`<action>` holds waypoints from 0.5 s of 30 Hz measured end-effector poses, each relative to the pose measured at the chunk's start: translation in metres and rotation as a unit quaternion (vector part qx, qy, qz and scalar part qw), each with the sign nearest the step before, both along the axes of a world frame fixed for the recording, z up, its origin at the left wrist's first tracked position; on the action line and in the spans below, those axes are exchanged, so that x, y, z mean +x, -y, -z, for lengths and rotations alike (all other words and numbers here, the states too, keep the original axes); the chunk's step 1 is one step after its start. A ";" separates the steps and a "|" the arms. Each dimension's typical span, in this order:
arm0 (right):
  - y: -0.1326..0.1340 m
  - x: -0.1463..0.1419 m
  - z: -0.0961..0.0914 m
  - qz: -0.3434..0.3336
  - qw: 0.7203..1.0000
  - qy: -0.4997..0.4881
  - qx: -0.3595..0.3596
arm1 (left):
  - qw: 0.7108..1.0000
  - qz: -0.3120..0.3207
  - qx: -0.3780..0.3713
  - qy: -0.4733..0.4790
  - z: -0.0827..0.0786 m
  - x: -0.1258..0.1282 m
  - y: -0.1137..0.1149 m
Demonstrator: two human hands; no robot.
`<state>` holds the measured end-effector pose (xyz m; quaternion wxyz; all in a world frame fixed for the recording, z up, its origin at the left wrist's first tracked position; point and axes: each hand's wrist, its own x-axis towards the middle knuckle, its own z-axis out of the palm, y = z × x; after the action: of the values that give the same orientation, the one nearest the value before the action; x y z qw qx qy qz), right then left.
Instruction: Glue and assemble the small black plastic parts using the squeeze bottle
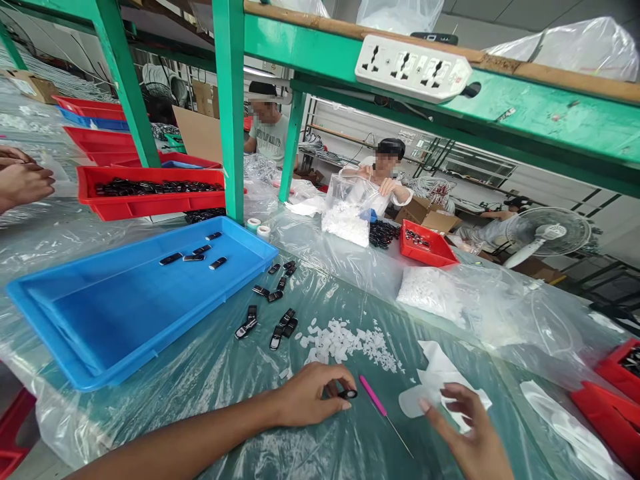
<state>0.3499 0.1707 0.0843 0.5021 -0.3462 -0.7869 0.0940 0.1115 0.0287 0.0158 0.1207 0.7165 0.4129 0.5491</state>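
Observation:
My left hand (320, 395) pinches a small black part (349, 394) with a pale round end between thumb and fingers, just above the table. My right hand (463, 427) is at the right with thumb and fingers apart. Its thumb tip overlaps the edge of a translucent rounded piece (411, 401); whether it touches it I cannot tell. Under that hand is a white sheet (447, 373). Between my hands lies a thin tool with a pink handle (373, 395) and a metal shaft. Beyond them are a pile of small translucent white pieces (345, 343) and several black parts (285, 325).
A blue tray (145, 293) with several black parts is at left; a red bin (155, 193) of black parts stands behind it. A green frame (230, 113) carries a power strip (413, 69). Clear bags (433, 293) lie beyond. Another person's hands (25, 177) are far left.

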 end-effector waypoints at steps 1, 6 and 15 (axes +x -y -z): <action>0.010 -0.001 0.000 0.017 0.997 -0.055 0.051 | 1.000 0.000 0.000 -0.003 0.000 0.000 0.000; 0.028 -0.019 0.027 0.036 0.971 0.048 0.230 | 0.998 -0.027 0.015 -0.053 0.001 0.000 0.000; -0.009 -0.052 0.066 0.112 0.847 0.254 0.453 | 0.995 -0.025 0.023 -0.097 -0.002 0.001 0.002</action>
<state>0.2981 0.1801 0.0183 0.3924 -0.1777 -0.7983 -0.4210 0.1125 0.0268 0.0180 0.0498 0.7582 0.4280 0.4894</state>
